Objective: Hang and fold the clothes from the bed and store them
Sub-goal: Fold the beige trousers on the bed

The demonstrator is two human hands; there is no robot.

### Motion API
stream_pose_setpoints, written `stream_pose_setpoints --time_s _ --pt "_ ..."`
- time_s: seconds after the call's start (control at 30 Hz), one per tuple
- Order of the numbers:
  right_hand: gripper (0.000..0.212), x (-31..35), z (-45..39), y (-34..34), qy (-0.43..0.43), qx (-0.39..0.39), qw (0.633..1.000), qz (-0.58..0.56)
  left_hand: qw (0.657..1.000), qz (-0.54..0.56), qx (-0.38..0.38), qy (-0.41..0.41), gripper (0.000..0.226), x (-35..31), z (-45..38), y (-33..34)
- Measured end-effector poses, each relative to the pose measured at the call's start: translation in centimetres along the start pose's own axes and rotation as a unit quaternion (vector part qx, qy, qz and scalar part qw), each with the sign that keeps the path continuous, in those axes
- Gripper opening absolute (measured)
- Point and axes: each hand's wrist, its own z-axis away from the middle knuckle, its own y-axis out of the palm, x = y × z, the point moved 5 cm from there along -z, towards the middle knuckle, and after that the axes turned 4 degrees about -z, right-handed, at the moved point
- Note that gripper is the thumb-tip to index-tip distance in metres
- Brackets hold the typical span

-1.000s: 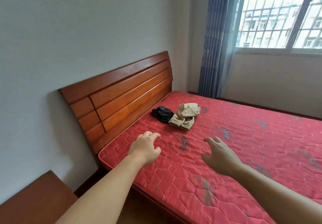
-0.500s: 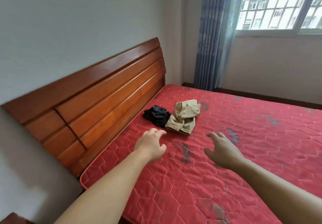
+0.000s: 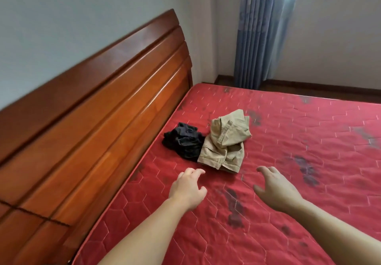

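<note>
Two crumpled garments, black clothes (image 3: 184,141) touching khaki shorts (image 3: 225,141), lie mid-frame on the red bed (image 3: 309,161) near the headboard (image 3: 103,120), while the left hand (image 3: 187,189) and right hand (image 3: 276,190) hover below them, each grip spread and empty, seemingly readied to gather them.

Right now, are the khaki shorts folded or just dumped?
Dumped, not folded. The khaki shorts lie crumpled on the red mattress, waistband twisted over, one edge overlapping the black garment. Neither hand touches them.
</note>
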Motion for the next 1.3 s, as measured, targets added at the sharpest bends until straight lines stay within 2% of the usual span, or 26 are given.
stream_pose_setpoints --time_s 0.17,0.27,0.4,0.63,0.7,0.8,0.87,0.97,1.03,1.07,1.1,1.17,1.23,1.3 --pt "0.054 -2.6 -9.0 5.4 0.083 0.016 0.996 0.003 1.0 0.013 0.015 -0.018 0.054 3.1 -11.8 4.8" --pt "0.054 -4.5 -14.9 10.8 0.107 0.04 0.993 0.0 0.997 0.051 0.022 -0.049 0.057 5.5 -16.6 10.3" --pt "0.057 -6.7 -22.0 19.2 0.123 0.076 0.99 -0.003 0.998 0.014 0.057 -0.02 0.067 8.9 -21.3 18.6" --pt "0.079 -8.6 -33.3 27.0 0.091 0.015 0.996 0.015 0.998 -0.059 0.023 0.017 0.087 9.7 -34.2 24.7" --pt "0.069 -9.6 -35.1 28.4 0.097 0.012 0.994 0.045 0.997 -0.069 0.022 0.015 0.081 10.2 -36.4 26.6" --pt "0.042 -10.9 -36.2 29.5 0.051 -0.034 0.994 0.094 0.993 -0.11 -0.037 0.033 0.052 10.9 -37.4 28.3" --pt "0.033 -11.6 -36.3 29.4 0.016 -0.069 0.995 0.075 0.991 -0.104 -0.069 0.046 0.035 11.0 -37.4 28.2" --pt "0.024 -12.1 -35.3 29.0 -0.004 -0.087 0.995 0.051 0.995 -0.078 -0.047 0.035 0.029 11.0 -36.5 28.2" --pt "0.018 -12.0 -33.6 29.3 -0.005 -0.069 0.996 0.055 0.991 -0.124 -0.029 0.042 0.025 10.8 -35.4 28.7" --pt "0.016 -11.9 -32.6 29.6 -0.004 -0.057 0.997 0.049 0.988 -0.147 -0.025 0.047 0.027 10.7 -34.8 29.0" --pt "0.015 -11.9 -31.6 30.0 -0.003 -0.046 0.998 0.038 0.986 -0.155 -0.018 0.051 0.038 10.6 -34.1 29.4" --pt "0.012 -11.6 -29.4 30.8 -0.006 -0.03 0.999 0.014 0.989 -0.131 0.009 0.063 0.071 10.2 -32.7 30.0" --pt "0.017 -11.6 -26.8 31.3 -0.003 -0.02 1.0 -0.016 0.991 -0.112 0.032 0.072 0.095 9.9 -31.2 30.8" --pt "0.03 -12.4 -23.8 31.5 0.027 0.002 0.999 -0.025 0.991 -0.107 0.042 0.073 0.097 9.7 -29.0 31.7"
